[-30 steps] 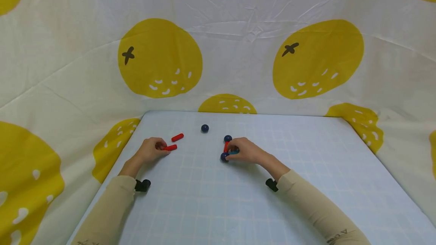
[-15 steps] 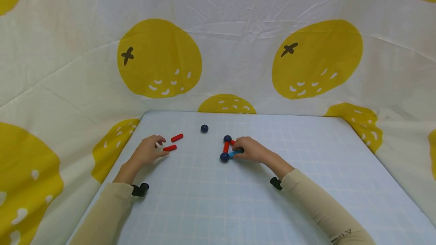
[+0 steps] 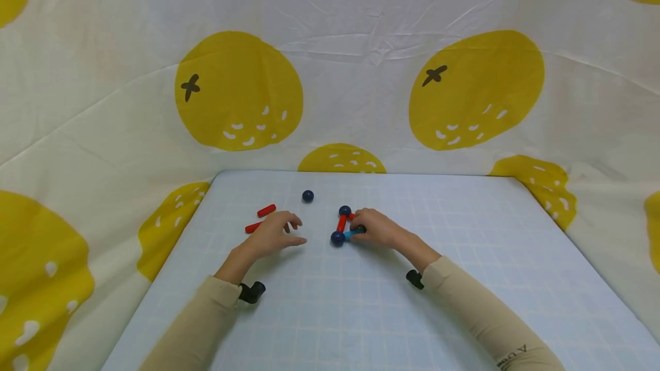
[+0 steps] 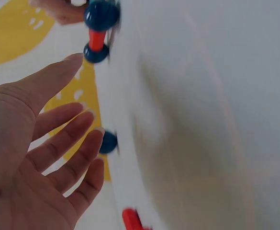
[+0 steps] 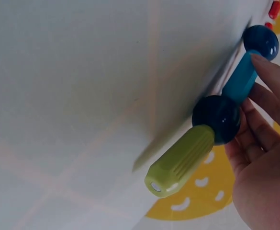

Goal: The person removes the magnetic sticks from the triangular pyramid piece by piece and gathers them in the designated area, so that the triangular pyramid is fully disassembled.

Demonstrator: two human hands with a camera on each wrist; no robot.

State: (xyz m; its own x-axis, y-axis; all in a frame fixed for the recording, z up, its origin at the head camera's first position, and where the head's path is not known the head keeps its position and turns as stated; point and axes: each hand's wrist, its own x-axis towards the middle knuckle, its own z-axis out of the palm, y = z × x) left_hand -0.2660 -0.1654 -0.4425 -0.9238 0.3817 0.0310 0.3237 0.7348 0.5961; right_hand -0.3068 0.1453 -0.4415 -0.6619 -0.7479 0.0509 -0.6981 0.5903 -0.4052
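My right hand (image 3: 378, 228) pinches a blue stick (image 5: 240, 79) of a small ball-and-stick construction. Dark blue balls (image 5: 216, 119) sit at both ends of that stick. A yellow-green stick (image 5: 180, 160) points outward from the ball nearer my palm; the hand hides it in the head view. A red stick (image 3: 342, 223) links the construction's near-left ball (image 3: 337, 239) to its far ball (image 3: 345, 210). Another red stick at the far ball runs partly behind my fingers. My left hand (image 3: 273, 233) hovers left of the construction, fingers spread and holding nothing.
Two loose red sticks, one farther (image 3: 266, 210) and one nearer (image 3: 253, 228), lie beside my left hand. A loose dark blue ball (image 3: 307, 196) rests farther back. The white gridded tabletop (image 3: 319, 314) meets a fruit-print cloth (image 3: 356, 102) behind.
My left hand has let go of the nearer red stick and moved right toward the construction. The right hand's grip shifted from beside the red stick to farther right along the blue stick.
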